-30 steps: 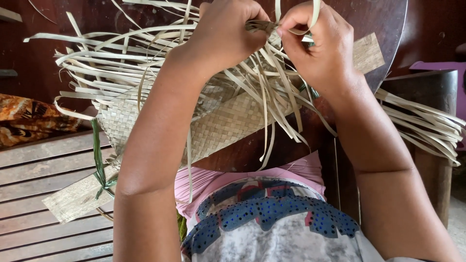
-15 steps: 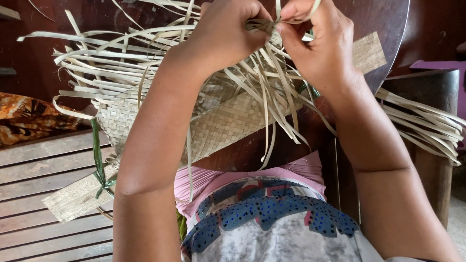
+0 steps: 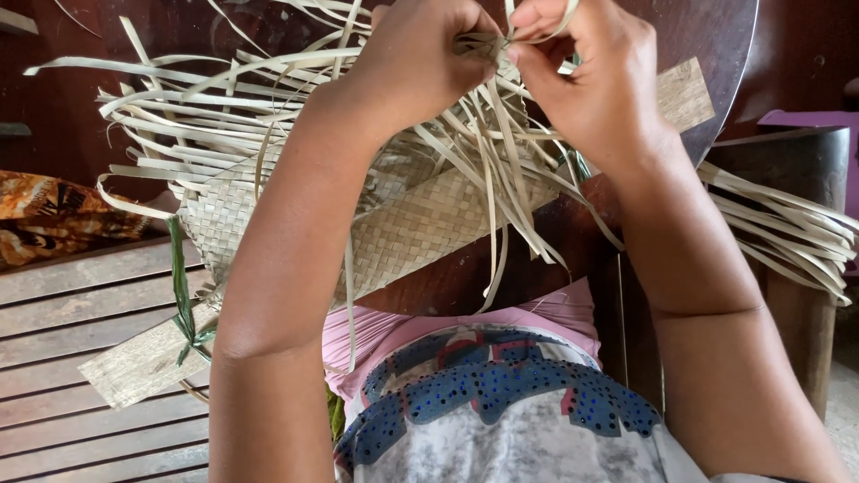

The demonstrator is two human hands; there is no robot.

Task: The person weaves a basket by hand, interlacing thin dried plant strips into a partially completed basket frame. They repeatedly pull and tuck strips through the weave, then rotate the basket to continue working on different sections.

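Both hands (image 3: 501, 63) pinch strips at the woven mat's (image 3: 420, 224) edge.

The right hand (image 3: 595, 85) has shifted slightly, its fingers seemingly regripping a strip (image 3: 546, 27) at the mat's (image 3: 420, 224) top edge.

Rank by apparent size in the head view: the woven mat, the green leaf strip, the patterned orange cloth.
1. Woven mat, clearly largest.
2. Patterned orange cloth, partly cut off at the left edge.
3. Green leaf strip, long but thin, so smallest in area.
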